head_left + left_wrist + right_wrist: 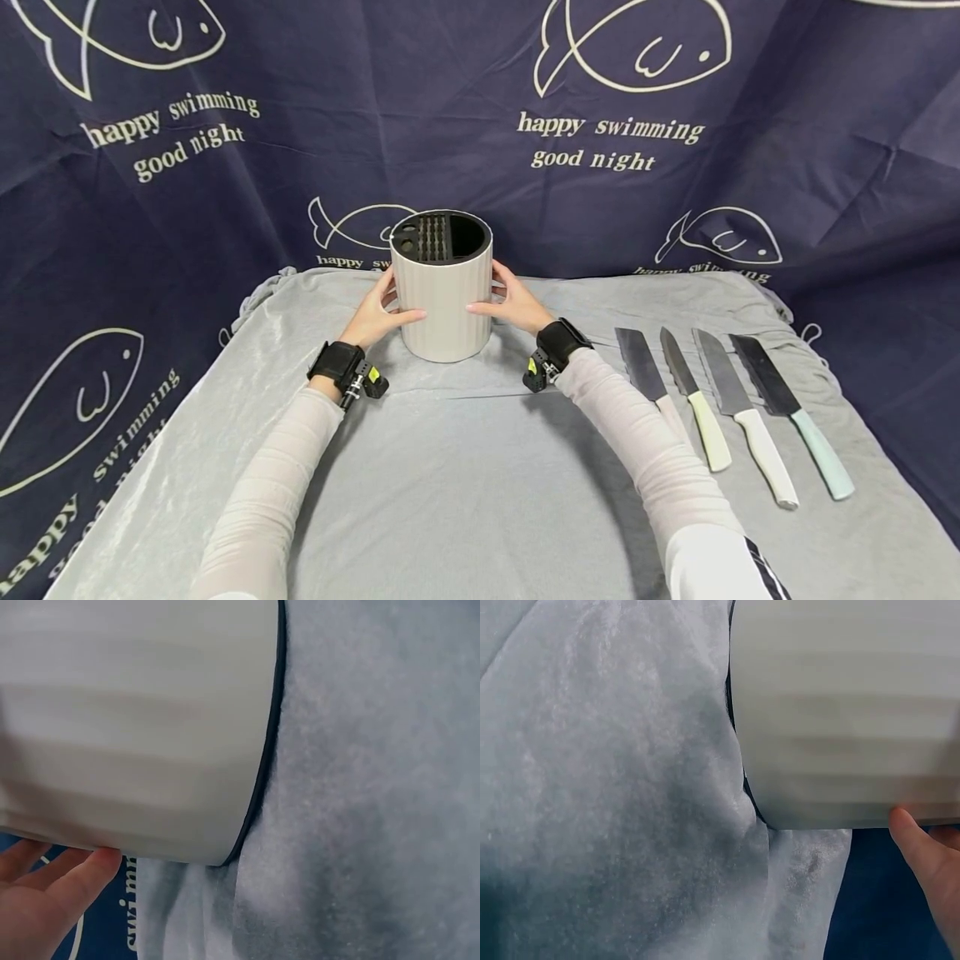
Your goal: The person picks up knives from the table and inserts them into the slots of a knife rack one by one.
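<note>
A white ribbed round knife block [444,312] stands upright at the back of the cloth-covered table. Its black top has a slotted section, a large half-round opening and small round holes at the left. My left hand [377,310] grips its left side, thumb across the front and fingers reaching behind. From the other side my right hand [517,302] holds it the same way. In the left wrist view, fingertips [101,862] touch the ribbed wall near the dark base rim. The right wrist view shows a fingertip [902,817] against the wall.
Several knives lie side by side at the right: a white-handled cleaver [641,362] partly behind the right sleeve, a green-handled narrow knife [696,404], a white-handled knife [742,412] and a blue-handled one [795,417]. A dark blue fish-print curtain [450,100] hangs behind the grey cloth [465,475].
</note>
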Demonstrator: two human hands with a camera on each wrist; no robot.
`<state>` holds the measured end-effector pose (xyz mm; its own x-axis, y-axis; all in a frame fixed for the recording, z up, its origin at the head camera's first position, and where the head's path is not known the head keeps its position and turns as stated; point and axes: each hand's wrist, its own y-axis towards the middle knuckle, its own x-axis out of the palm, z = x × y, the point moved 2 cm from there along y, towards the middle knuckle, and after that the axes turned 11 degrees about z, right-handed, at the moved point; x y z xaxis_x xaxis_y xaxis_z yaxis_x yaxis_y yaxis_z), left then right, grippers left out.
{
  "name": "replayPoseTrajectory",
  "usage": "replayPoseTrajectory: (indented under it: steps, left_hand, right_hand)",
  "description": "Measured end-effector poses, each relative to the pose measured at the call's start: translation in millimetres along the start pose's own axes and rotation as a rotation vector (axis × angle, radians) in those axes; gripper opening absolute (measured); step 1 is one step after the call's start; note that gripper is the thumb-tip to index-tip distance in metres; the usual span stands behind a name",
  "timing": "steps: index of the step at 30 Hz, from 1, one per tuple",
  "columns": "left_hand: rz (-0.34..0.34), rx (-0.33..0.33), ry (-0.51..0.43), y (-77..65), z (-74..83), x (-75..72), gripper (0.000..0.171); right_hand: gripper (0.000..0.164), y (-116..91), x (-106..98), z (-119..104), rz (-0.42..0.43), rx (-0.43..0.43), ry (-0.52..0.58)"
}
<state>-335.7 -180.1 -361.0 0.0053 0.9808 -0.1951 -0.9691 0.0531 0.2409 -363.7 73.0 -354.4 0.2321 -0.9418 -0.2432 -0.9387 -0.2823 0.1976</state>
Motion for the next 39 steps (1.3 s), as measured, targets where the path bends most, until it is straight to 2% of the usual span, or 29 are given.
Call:
replayPoseTrajectory:
  steps: [4, 8, 15, 18, 21, 28, 33, 39]
  left_hand:
    - [-0.002, 0.009, 0.011, -3.6, 4.0, 2.7, 0.099]
    - [-0.007, 0.008, 0.022, -5.8, 6.2, 5.5, 0.1]
    - [0.011, 0.025, 0.055, 1.1, -9.7, 8.4, 0.101]
    - [0.013, 0.047, 0.061, 2.8, -10.2, 11.1, 0.101]
    - [0.009, 0.048, 0.054, 1.8, -4.9, 14.6, 0.101]
    - [-0.023, 0.028, 0.032, -10.6, 22.9, 28.1, 0.101]
    - [-0.024, 0.012, 0.018, -15.2, 29.5, 39.2, 0.1]
    - [-0.026, 0.029, -0.018, -19.9, 35.6, 52.1, 0.099]
  right_hand:
    - [0.092, -2, -2, 0, -0.013, -0.013, 0.008]
    - [0.091, 3, -4, 12, -0.004, -0.045, 0.005]
    - [0.091, -1, -11, 13, -0.002, -0.061, -0.004]
    - [0.089, -3, -14, 8, 0.006, -0.082, 0.009]
    - [0.089, -5, -18, 5, 0.013, -0.087, 0.015]
    - [0.088, -11, -31, 5, 0.01, -0.069, 0.006]
    - [0.088, -21, -42, 3, 0.014, -0.06, -0.008]
    - [0.087, -32, -53, -1, 0.021, -0.052, -0.015]
